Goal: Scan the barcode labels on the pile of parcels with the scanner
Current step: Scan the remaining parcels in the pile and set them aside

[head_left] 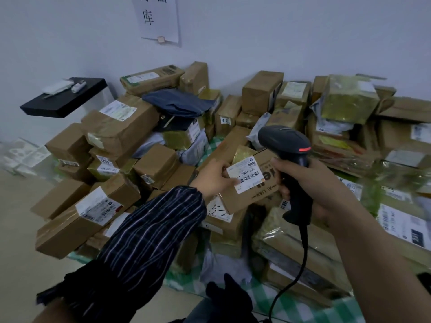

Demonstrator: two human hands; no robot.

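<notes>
Hands: left hand [215,176] gripping a small brown parcel [247,180] at frame centre, its barcode label [245,174] facing up; right hand [310,183] clasping the black scanner [289,155] (red light glowing) just right of it. Pile of parcels [130,141] filling mid-frame; progress is looking early, most seemingly awaiting scanning.

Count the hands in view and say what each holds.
2: left hand at centre, gripping a box at its label; right hand just right of it, holding the scanner. No others visible.
</notes>
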